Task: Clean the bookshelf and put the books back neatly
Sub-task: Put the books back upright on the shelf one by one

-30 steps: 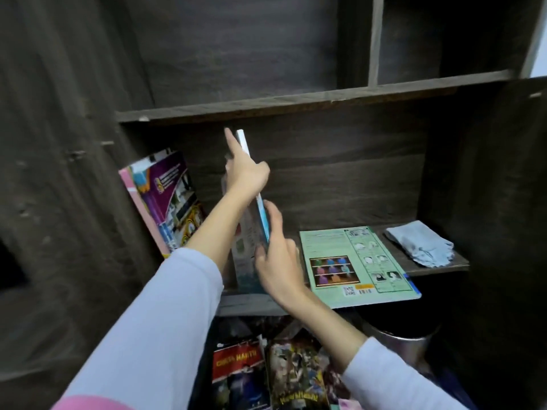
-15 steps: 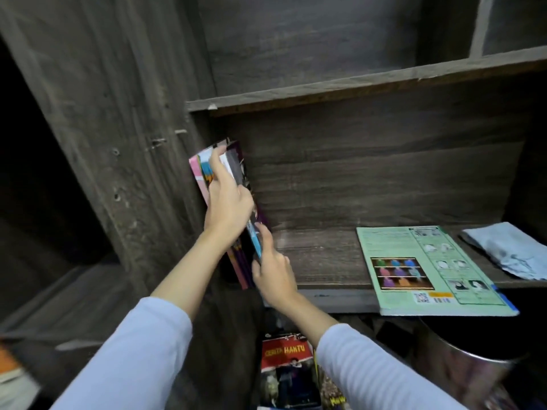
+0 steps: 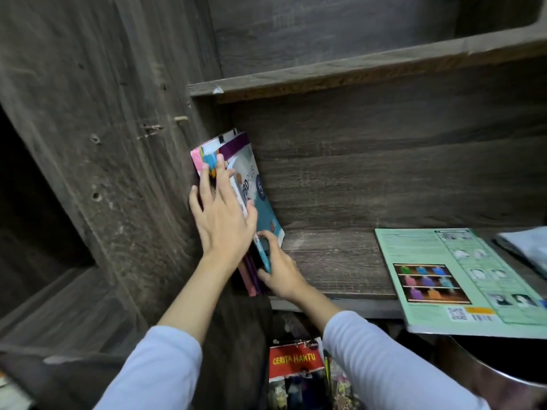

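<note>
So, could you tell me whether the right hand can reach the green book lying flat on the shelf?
Probably yes: only bare shelf board lies between the right hand and the green book, though it must first release the teal book.

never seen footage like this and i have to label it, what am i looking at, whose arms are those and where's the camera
There is no machine here: the arms belong to a person tidying a bookshelf. The picture comes from a wide-angle camera worn on the person's head. It looks forward and down, so both arms reach in from the bottom edge.

The left hand lies with straight fingers against a few books that lean on the left wall of the wooden shelf. The right hand grips the lower edge of the teal book, the outermost of them.

Further right a green book lies flat and juts over the shelf's front edge, with a pale cloth beside it. Below the shelf a red book shows.
</note>
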`<action>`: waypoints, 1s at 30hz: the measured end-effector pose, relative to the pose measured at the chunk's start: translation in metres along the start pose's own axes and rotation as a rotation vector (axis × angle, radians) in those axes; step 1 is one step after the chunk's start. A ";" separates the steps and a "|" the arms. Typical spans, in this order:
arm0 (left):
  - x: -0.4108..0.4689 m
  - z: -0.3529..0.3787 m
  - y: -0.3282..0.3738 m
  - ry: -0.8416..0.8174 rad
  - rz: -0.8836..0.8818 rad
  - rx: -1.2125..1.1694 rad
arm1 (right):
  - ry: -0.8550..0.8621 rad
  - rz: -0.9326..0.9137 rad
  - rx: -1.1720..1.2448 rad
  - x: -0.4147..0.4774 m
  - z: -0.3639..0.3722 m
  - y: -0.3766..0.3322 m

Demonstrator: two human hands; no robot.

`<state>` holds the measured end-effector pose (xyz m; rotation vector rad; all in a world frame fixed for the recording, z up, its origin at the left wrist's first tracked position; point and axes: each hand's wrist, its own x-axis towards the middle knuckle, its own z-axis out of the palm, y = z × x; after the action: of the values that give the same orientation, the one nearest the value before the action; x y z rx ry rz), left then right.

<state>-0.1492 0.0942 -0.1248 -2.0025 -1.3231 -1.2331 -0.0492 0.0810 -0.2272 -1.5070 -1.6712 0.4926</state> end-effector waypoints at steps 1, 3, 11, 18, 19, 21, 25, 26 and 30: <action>0.002 0.002 0.000 0.007 -0.004 0.012 | -0.016 0.003 0.007 0.002 -0.002 0.001; 0.004 0.007 -0.001 0.006 0.010 0.062 | -0.064 0.025 0.043 0.006 -0.007 0.006; -0.002 0.014 -0.016 0.056 0.137 0.214 | -0.203 0.172 0.181 0.002 0.001 0.033; -0.002 0.024 -0.016 0.061 0.109 0.433 | -0.214 0.141 0.205 0.008 -0.002 0.039; -0.002 0.026 -0.016 0.065 0.105 0.477 | -0.217 0.136 0.205 0.009 -0.002 0.040; -0.001 0.029 -0.017 0.074 0.103 0.528 | -0.215 0.125 0.225 0.010 -0.004 0.042; -0.002 0.032 -0.019 0.078 0.100 0.540 | -0.181 0.123 0.218 0.007 -0.005 0.042; -0.002 0.031 -0.018 0.073 0.096 0.554 | -0.170 0.128 0.196 0.005 -0.003 0.042; -0.002 0.030 -0.014 0.011 0.054 0.513 | -0.154 0.132 -0.053 -0.002 0.004 0.042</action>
<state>-0.1484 0.1218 -0.1438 -1.6472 -1.3976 -0.7750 -0.0257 0.0882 -0.2611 -1.6613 -1.7204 0.6543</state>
